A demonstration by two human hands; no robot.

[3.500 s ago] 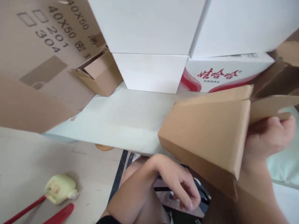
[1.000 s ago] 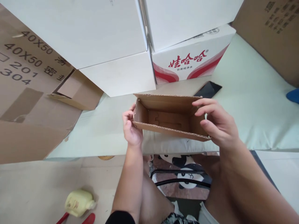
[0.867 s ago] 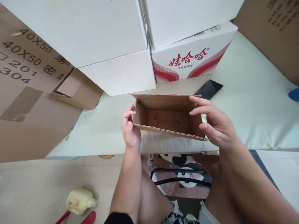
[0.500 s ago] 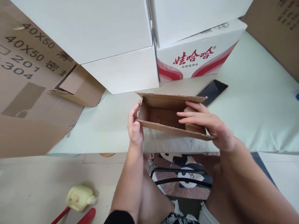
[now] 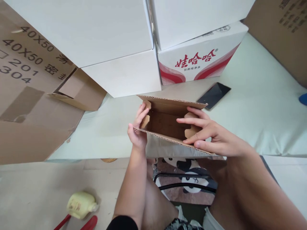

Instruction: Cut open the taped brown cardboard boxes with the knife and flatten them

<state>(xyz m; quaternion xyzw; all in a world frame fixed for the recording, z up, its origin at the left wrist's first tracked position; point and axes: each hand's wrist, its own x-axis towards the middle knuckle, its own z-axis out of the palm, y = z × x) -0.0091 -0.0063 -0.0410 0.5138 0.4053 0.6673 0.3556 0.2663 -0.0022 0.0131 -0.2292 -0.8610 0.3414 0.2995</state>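
A small brown cardboard box is held at the front edge of the cloth-covered table, its top open and its inside visible. At its left end my left hand grips the box, fingers on the short flaps and thumb by the near long flap. My right hand lies over the right end with fingers spread, pressing against the short flaps there, the thumb near the long front flap. The box looks empty inside.
Behind stand white boxes and a white-and-red carton. A dark phone lies behind the right hand. Large brown cartons stand left. A yellow bottle is on the floor.
At the left end the short flaps now fold inward under my left fingers. My right fingers have spread and moved slightly left, and the near long flap tilts further outward.
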